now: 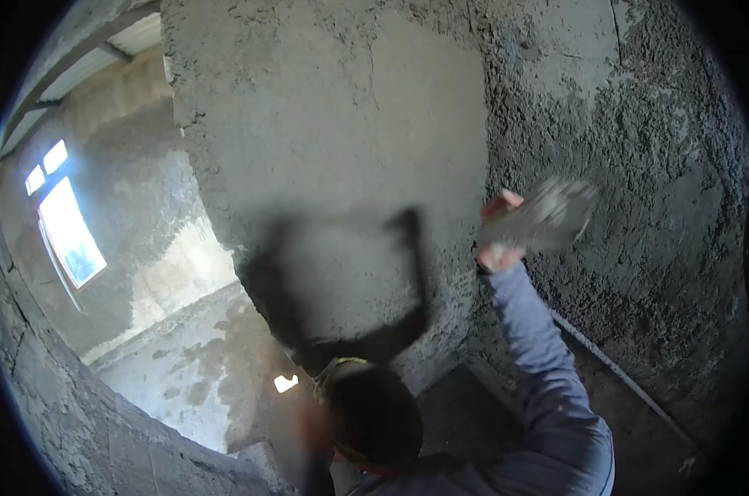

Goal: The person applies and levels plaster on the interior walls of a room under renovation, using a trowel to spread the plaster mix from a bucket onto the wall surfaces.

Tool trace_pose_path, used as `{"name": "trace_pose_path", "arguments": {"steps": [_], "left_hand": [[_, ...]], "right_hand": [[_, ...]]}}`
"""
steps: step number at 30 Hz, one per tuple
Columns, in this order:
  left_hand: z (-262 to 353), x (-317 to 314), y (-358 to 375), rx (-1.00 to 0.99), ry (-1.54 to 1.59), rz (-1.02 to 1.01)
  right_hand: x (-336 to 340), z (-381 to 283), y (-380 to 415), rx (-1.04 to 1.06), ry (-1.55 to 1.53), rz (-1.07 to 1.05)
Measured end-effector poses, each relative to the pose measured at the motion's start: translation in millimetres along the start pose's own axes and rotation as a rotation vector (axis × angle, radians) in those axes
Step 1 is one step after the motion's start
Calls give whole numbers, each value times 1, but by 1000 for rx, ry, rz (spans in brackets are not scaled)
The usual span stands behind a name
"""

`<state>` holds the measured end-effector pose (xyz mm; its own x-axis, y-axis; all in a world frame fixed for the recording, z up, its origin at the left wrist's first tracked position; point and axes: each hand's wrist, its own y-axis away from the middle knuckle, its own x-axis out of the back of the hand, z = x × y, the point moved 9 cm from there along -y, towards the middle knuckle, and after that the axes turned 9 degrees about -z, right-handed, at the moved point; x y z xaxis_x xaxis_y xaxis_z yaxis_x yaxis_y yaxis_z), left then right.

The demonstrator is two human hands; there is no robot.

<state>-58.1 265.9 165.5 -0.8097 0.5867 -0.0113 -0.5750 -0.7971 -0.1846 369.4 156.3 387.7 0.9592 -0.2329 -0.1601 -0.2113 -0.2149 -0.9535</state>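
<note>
**One raised hand, one loaded trowel at the wall**

Nearest, at the bottom edge: a dark-haired head [374, 422] seen from above, with a blue-grey long sleeve [548, 388] beside it. Rises from the shoulder at lower right, up and leftward toward the wall. At the sleeve's end, the right hand [498, 233]: fingers curled tight around the handle of a flat grey mortar-caked trowel [549, 215]. Blurred by motion, so no finer detail of the grip. Blade out to the right of the fist, tilted, held up just in front of the rough grey plastered wall [639, 165]; touching or a little clear of it, cannot tell.

Left of the head, a blurred skin-toned patch [308, 434], perhaps the left hand; spread or closed, cannot tell.

Further on, a smoother grey plaster patch [349, 124] on the projecting corner of the wall, crossed by a dark shadow of head and raised arm [341, 281]. Along the wall's foot on the right, a thin pale strip [614, 368]. Below and to the left, a stained concrete floor [201, 372]. Farthest off, a bright window opening [70, 233] with two small panes above it.
</note>
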Motion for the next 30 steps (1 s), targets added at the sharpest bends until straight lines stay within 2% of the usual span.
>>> {"name": "trace_pose_path", "arguments": {"steps": [2, 4, 5, 7, 9, 10, 11, 14, 16, 17, 19, 20, 22, 25, 27, 28, 29, 30], "left_hand": [[-5, 22, 12, -45, 223, 70], [-21, 48, 19, -95, 154, 136], [-22, 60, 22, -127, 92, 208], [-13, 59, 29, -109, 82, 196], [-12, 68, 33, -82, 50, 175], [-20, 78, 36, -70, -12, 183], [-25, 81, 35, -60, -66, 192], [-11, 76, 33, -42, -82, 224], [-14, 74, 29, -23, -113, 249], [-15, 75, 27, -10, -146, 282], [-34, 81, 21, -3, -153, 266], [-41, 79, 20, 4, -156, 251], [-38, 65, 15, 67, -202, 233], [-45, 50, 4, 126, -370, 212], [-59, 41, 3, 164, -504, 194], [-65, 32, 0, 156, -410, 179], [-66, 20, -6, 143, -311, 164], [-57, 7, -9, 60, -414, 140]], "right_hand": [[-25, 12, -42, 329, 122, 208], [-49, 33, -97, 378, 356, 289], [-55, 49, -122, 270, 576, 272], [-52, 121, -152, -301, 341, 242], [-59, 143, -119, -344, 152, 338], [-62, 135, -90, -367, 195, 335], [-62, 133, -55, -365, 198, 258], [-46, 136, 118, -643, 50, 334], [-16, 128, 296, -1090, -39, 620], [3, 94, 395, -1230, 121, 660], [33, -30, 558, -1446, 957, 345], [33, -81, 616, -1534, 1167, 250], [20, -187, 700, -1711, 1266, 226], [6, -270, 746, -1899, 1295, 176], [8, -286, 759, -1902, 1327, 75], [16, -284, 775, -1808, 1373, -30], [32, -269, 837, -1511, 1504, -270], [30, -238, 875, -905, 1779, -632]]}}
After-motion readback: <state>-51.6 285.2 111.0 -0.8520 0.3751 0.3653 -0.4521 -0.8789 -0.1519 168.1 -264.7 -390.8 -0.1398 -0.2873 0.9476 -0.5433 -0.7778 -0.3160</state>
